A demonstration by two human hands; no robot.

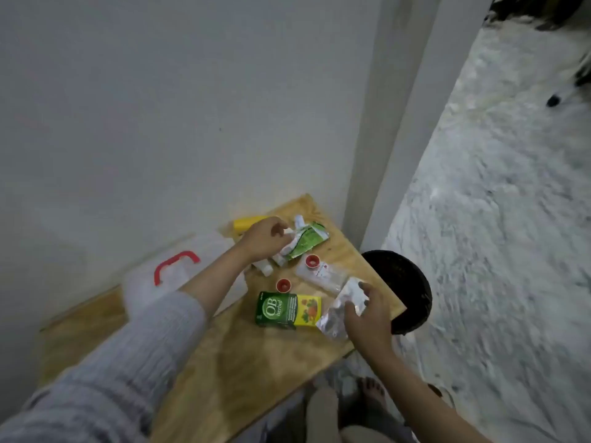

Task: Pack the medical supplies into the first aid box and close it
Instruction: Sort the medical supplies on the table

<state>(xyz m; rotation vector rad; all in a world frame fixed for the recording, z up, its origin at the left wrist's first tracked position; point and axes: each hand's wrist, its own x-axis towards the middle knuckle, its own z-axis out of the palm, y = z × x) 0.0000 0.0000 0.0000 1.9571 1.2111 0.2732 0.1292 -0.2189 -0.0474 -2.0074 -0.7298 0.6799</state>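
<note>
My left forearm (204, 282) covers part of the blurred first aid box (166, 276), so I cannot tell whether its lid is latched. My left grip (262, 239) hides the near end of the yellow tube (246, 223). The print on the silver packet (342, 306) in my right grip (367, 318) is too blurred to read.

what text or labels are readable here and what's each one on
"OB herbal" – on the green and yellow box lying on the table.
Green and white pouch under the left hand: printing too blurred to read.
Clear packet with red cap: small red marks, unreadable.
Silver packet in the right hand: no text legible.
</note>
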